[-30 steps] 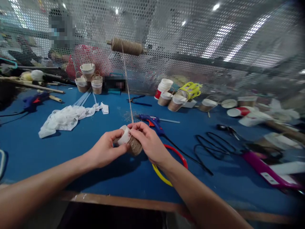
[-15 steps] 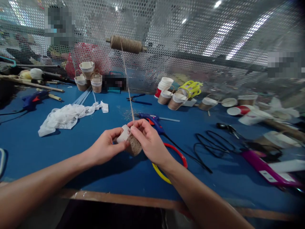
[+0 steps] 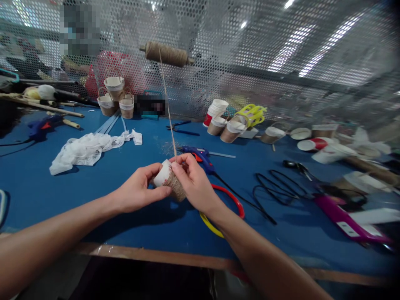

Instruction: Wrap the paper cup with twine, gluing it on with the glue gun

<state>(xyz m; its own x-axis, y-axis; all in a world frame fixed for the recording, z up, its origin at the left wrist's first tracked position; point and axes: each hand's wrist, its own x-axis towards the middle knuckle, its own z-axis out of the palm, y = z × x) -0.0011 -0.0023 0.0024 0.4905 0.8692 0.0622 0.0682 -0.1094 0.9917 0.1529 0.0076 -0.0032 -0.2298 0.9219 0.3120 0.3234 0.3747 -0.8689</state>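
Observation:
A small paper cup [image 3: 163, 174], partly wrapped in brown twine, is tilted between my two hands above the blue table. My left hand [image 3: 142, 188] is closed round its bare white end, thumb along the near side. With thumb and fingers, my right hand [image 3: 190, 177] grips the twine-covered side and pinches the strand where it meets the cup. That twine [image 3: 168, 104] runs taut up to a spool [image 3: 167, 54] on the mesh panel. Just beyond my right hand lies a blue glue gun [image 3: 200, 156].
White lace [image 3: 84, 151] lies at left, near a second glue gun [image 3: 43, 126]. Pliers [image 3: 184, 129] rest behind my hands. Finished-looking little baskets [image 3: 114, 85] stand at the back left, stacked paper cups [image 3: 215, 110] at the back right. A purple power strip [image 3: 346, 218] and black cable [image 3: 278, 187] occupy the right.
The cup has turned slightly in my hands, with more of the red marking on its white part showing. Both hands keep their hold, and the twine stays taut.

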